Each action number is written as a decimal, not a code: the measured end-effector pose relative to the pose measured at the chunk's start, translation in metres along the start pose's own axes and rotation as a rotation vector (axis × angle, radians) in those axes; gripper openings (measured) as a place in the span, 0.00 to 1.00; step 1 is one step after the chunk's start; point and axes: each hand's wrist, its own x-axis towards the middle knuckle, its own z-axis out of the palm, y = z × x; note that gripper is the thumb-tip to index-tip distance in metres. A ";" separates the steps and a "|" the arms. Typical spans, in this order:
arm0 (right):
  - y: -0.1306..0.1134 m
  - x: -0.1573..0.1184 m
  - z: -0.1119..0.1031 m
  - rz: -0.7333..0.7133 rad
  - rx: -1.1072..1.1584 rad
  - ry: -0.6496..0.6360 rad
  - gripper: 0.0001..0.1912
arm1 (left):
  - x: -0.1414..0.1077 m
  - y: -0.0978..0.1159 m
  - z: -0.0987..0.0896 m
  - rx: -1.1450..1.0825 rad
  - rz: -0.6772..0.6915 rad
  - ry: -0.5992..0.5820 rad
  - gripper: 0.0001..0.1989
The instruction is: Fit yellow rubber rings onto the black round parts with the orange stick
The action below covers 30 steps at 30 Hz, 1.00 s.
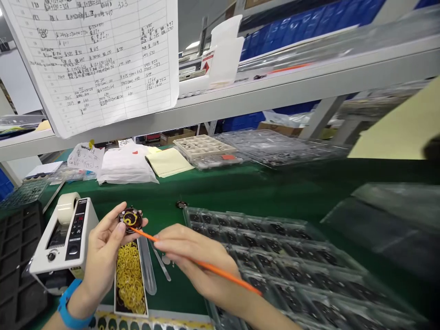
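Observation:
My left hand (103,250) pinches a small round black part (130,219) with a yellow piece on its face, held up above the green mat. My right hand (192,256) grips a thin orange stick (213,269) like a pen; its tip touches the lower edge of the round part. Below the part lies a narrow black tray of yellow rings (129,279). A clear blister tray (275,261) with several round black parts in its pockets sits under and to the right of my right hand.
A white tape dispenser (65,238) stands at the left beside a black tray (17,266). Tweezers (161,266) and a clear tube (147,270) lie on the mat. Papers, yellow notes (170,162) and more trays sit at the back under a shelf (275,91); a handwritten sheet (99,59) hangs above.

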 end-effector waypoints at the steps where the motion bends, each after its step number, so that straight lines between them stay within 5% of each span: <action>1: 0.001 0.000 -0.001 -0.105 -0.071 -0.041 0.11 | 0.000 0.001 0.000 -0.009 -0.017 0.009 0.19; 4: -0.001 0.004 -0.006 -0.336 -0.323 -0.164 0.12 | 0.000 0.001 0.001 -0.026 -0.057 0.039 0.18; 8: -0.005 0.006 -0.008 -0.377 -0.489 -0.261 0.15 | 0.002 -0.004 0.001 -0.021 -0.080 0.045 0.19; 18: -0.003 -0.008 0.009 0.003 -0.231 0.134 0.13 | -0.002 -0.016 0.007 -0.001 -0.059 -0.027 0.19; 25: -0.002 -0.006 0.010 -0.011 -0.259 0.173 0.15 | -0.002 -0.022 0.009 -0.020 -0.039 -0.032 0.17; 30: -0.001 -0.006 0.010 -0.277 -0.526 -0.008 0.10 | -0.001 -0.024 0.008 0.035 -0.004 -0.005 0.15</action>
